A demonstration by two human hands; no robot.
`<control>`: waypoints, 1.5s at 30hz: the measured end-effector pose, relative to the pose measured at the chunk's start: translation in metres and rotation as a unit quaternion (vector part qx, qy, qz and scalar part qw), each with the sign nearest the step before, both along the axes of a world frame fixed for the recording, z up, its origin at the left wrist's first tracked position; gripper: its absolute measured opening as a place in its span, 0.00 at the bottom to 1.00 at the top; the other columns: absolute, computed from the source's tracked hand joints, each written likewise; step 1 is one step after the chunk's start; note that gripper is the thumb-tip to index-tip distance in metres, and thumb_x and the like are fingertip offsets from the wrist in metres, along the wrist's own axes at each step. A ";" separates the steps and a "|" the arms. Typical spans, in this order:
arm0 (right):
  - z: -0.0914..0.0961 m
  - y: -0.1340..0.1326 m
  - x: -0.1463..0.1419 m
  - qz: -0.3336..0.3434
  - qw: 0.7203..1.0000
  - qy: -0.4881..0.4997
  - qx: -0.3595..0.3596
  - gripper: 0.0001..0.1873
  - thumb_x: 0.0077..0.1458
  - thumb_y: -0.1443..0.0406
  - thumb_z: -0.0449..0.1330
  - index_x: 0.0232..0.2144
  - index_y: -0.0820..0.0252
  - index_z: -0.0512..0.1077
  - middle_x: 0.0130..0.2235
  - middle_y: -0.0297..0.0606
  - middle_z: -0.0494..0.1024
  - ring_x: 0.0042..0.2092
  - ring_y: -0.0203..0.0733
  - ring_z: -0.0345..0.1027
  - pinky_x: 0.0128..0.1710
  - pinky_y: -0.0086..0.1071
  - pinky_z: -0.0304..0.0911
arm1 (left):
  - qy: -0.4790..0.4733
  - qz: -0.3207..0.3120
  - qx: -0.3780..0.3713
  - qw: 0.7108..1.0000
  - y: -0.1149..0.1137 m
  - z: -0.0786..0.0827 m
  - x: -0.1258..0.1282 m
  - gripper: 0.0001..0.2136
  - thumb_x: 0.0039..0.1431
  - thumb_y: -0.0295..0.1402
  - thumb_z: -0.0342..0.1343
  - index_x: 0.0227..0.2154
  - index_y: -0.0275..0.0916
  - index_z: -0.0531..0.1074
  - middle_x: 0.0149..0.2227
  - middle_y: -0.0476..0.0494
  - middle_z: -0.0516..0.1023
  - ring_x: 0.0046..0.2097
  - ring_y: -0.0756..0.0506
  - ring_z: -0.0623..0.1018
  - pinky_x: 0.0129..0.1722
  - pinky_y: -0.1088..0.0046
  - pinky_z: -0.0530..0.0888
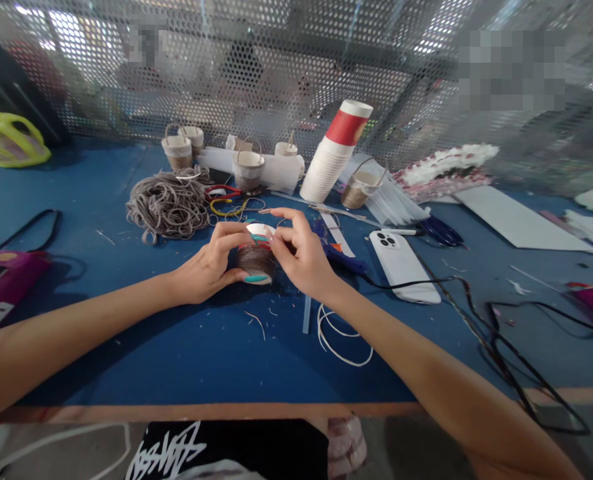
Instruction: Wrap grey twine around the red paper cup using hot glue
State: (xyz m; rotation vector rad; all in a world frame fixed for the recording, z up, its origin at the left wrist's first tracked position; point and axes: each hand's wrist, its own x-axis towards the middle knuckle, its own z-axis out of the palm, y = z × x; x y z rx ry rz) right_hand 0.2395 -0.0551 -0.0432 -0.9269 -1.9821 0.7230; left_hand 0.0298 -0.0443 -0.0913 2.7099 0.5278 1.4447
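A paper cup (257,260) wrapped in brown cord, with a bit of red and white showing, is held just above the table. My left hand (209,263) is closed around its left side, thumb low and fingers at the top. At the cup's upper right, my right hand (301,257) has its thumb and fingers drawn together; whatever is between them is too small to make out. Behind my left hand lies a heap of grey-brown cord (169,203). Red-handled pliers (223,192) and yellow-handled scissors (226,208) are just beyond the cup.
A tall stack of paper cups (329,160) leans behind my hands. Small cord-wrapped baskets (249,170) stand along the back. A blue glue gun (346,260), white phone (403,267), glue sticks (389,193) and black cable (496,347) lie right. A white cord loop (343,360) lies in front.
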 end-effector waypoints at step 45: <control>-0.014 0.004 0.008 -0.016 0.999 -0.026 0.040 0.08 0.64 0.62 0.52 0.45 0.56 0.63 0.28 0.27 0.67 0.22 0.32 0.56 0.26 0.35 0.55 | 0.002 -0.002 -0.048 0.999 0.001 -0.004 -0.003 0.27 0.69 0.39 0.50 0.67 0.50 0.50 0.51 0.38 0.64 0.50 0.42 0.75 0.43 0.60 0.84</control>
